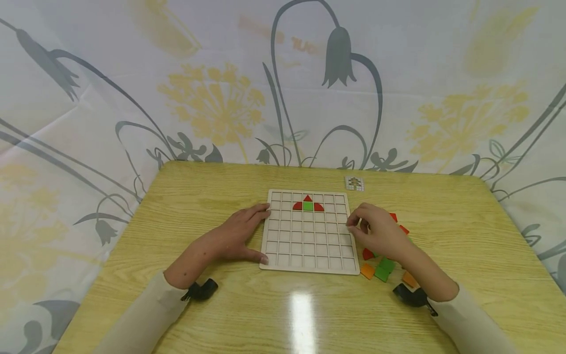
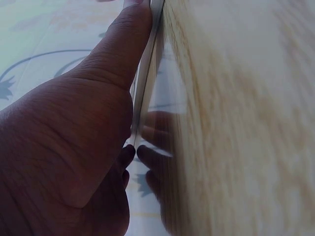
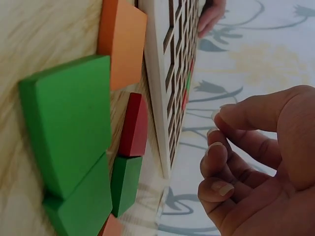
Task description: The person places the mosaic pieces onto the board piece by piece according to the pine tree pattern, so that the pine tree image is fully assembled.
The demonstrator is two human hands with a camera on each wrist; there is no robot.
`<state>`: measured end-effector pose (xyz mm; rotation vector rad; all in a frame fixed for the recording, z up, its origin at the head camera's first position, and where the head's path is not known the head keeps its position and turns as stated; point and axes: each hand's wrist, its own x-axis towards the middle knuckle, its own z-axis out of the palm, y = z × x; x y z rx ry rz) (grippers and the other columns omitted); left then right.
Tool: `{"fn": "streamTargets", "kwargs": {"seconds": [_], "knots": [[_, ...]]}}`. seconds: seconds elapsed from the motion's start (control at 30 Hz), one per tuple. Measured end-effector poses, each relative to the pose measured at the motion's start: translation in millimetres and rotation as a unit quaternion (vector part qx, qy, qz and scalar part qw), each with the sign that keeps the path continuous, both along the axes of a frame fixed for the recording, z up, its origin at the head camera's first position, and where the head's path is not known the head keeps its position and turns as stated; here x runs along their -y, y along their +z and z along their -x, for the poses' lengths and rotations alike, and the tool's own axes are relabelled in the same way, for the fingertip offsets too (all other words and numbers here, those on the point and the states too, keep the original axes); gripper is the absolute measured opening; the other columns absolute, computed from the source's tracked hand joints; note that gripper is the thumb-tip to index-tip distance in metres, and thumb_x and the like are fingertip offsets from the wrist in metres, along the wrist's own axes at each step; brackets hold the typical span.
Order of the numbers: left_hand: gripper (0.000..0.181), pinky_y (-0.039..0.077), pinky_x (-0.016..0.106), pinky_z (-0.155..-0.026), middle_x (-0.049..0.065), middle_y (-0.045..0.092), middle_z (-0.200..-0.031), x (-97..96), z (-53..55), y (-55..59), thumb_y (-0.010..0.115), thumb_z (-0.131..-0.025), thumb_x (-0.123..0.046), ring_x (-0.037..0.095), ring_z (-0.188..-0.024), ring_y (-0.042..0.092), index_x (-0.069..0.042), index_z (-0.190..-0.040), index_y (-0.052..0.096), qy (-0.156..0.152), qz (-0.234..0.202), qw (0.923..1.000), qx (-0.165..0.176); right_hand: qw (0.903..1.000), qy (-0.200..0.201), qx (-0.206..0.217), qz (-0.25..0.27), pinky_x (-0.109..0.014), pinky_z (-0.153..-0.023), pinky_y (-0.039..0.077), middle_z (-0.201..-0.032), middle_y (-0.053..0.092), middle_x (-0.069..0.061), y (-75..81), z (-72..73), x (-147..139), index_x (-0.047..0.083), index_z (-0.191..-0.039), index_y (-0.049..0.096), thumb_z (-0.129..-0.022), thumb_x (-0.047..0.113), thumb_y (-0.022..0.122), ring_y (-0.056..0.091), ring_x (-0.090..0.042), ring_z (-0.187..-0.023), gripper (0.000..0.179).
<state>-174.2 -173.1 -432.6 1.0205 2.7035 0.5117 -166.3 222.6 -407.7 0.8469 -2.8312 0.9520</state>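
Observation:
A pale wooden grid board (image 1: 309, 250) lies on the table. Near its top sit a red triangle (image 1: 307, 198), a green square (image 1: 308, 206) and two red quarter-round pieces (image 1: 297, 206), one on each side of the green. My left hand (image 1: 236, 233) rests along the board's left edge, fingers and thumb spread. Beside the right edge hovers my right hand (image 1: 376, 228), fingers loosely bent, thumb tip near the index tip. In the right wrist view no piece shows between those right fingers (image 3: 216, 160). Loose green pieces (image 3: 74, 128) lie beneath that hand.
Orange (image 1: 367, 271), red (image 1: 368, 254) and green (image 1: 384, 269) pieces are scattered right of the board, partly hidden by the right forearm. A small card with a tree-like grid pattern (image 1: 354, 184) lies behind the board. A flower-printed curtain (image 1: 283, 98) borders the table's back.

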Motion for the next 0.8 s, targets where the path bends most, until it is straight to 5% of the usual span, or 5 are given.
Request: {"fn": "streamTargets", "kwargs": {"seconds": [0.8], "knots": [[0.121,0.023,0.054,-0.129,0.008,0.014,-0.178,1.6,1.1,-2.4,0.079,-0.082,-0.072,0.032,-0.161,0.021,-0.007,-0.168,0.026,0.000,0.000,1.0000,-0.002,0.9995,0.010,-0.027,-0.014,-0.024,-0.062,0.049,-0.095,0.066,0.005,-1.1,-21.8,-22.1,0.011,-0.097,0.076,-0.093,0.002,0.079,0.053,-0.005,-0.073,0.011]]}}
